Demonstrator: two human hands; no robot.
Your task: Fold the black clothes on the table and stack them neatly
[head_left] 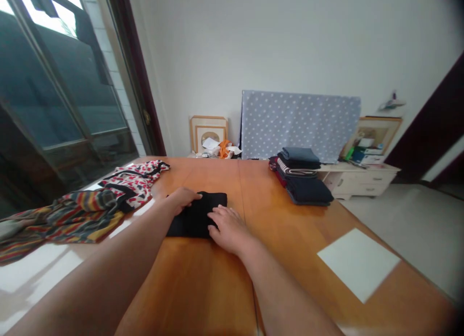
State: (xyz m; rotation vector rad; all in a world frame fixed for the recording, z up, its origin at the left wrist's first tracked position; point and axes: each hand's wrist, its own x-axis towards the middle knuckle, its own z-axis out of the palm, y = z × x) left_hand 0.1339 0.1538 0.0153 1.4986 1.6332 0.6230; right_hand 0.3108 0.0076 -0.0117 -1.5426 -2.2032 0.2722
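Black folded cloth [194, 217] on wooden counter [192, 287], mid-frame from my view. My left grip [179, 200] open, fingers laid flat over cloth's upper edge; right grip [226, 227] open, spread on its right side; neither closed. Stacked folded clothes [300, 176] well right; red-and-white print cloth [134, 183], striped cloth [76, 217] left.

Yep, your left hand [179, 200] and right hand [226, 227] are both resting flat on that folded black garment [194, 219], right there on the wooden table [203, 287].
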